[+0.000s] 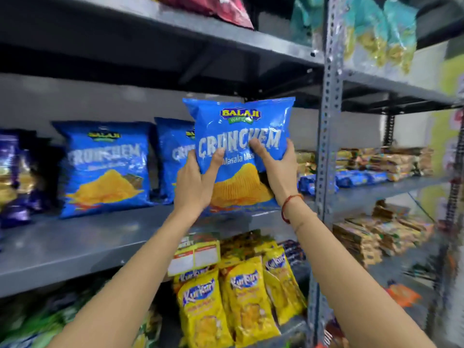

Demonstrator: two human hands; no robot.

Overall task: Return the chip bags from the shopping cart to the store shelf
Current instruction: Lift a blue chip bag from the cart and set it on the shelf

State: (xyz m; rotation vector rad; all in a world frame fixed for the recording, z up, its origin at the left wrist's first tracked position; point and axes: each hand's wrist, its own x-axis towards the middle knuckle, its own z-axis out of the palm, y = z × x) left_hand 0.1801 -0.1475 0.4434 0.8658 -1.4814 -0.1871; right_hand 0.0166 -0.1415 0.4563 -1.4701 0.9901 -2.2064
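Observation:
I hold a blue Crunchem chip bag (241,121) upright with both hands, its bottom edge at the grey middle shelf (75,242). My left hand (198,179) grips its lower left side and my right hand (276,169) grips its lower right side, thumbs across the front. Two matching blue chip bags stand on the same shelf: one (105,167) to the left, another (173,156) partly hidden behind the held bag. The shopping cart is not in view.
Purple bags (12,177) sit at the shelf's far left. Yellow Kurkure packs (241,295) fill the shelf below. A perforated metal upright (329,136) stands just right of the held bag, with biscuit packs (376,167) on shelves beyond it. An upper shelf (226,31) overhangs.

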